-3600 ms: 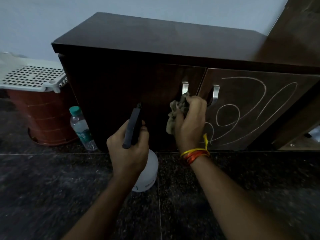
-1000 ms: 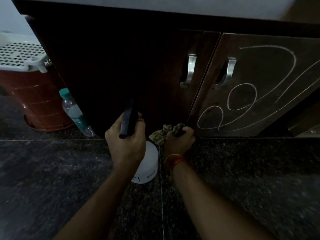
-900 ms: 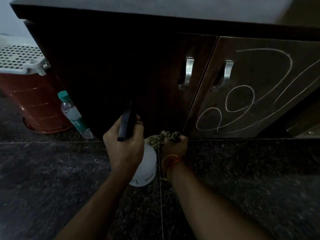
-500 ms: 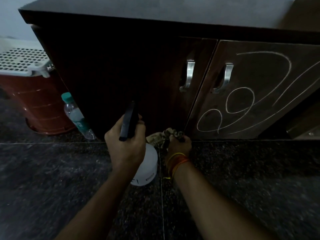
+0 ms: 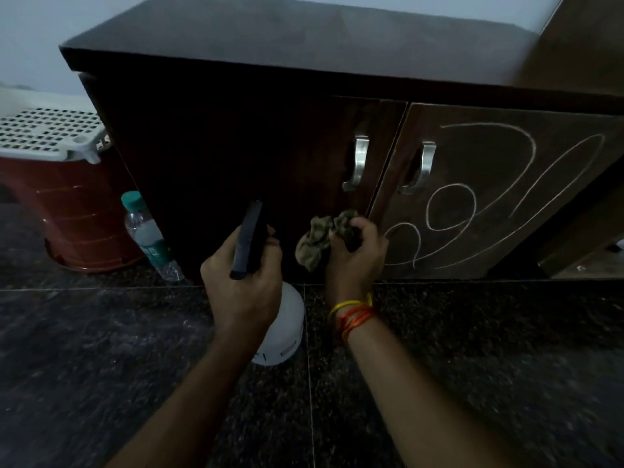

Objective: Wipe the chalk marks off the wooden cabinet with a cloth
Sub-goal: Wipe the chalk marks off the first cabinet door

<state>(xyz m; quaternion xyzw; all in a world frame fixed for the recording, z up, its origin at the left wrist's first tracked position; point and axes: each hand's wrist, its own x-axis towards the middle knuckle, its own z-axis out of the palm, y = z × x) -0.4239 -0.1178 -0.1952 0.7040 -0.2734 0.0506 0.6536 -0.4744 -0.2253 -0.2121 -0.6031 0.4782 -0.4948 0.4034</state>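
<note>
The cabinet (image 5: 270, 157) is dark wood-grain board with a flat top and two doors, each with a curved brushed-metal handle. White chalk marks (image 5: 472, 211) loop and sweep across the right door (image 5: 506, 197); the left door (image 5: 236, 163) shows none. The right hand (image 5: 354, 258) is curled round a crumpled olive cloth (image 5: 315, 244), holding it low at the left door's right edge, just beside the nearest chalk loop. Yellow and orange threads (image 5: 353, 315) circle that wrist. The left hand (image 5: 246, 282) grips the black trigger head of a white spray bottle (image 5: 283, 336); its markings are too small to read. The floor (image 5: 101, 366) is dark speckled polished stone. At left stand a clear plastic water bottle (image 5: 148, 234) with a teal cap, label unreadable, and a ribbed red bin (image 5: 67, 211) with a perforated white lid.
</note>
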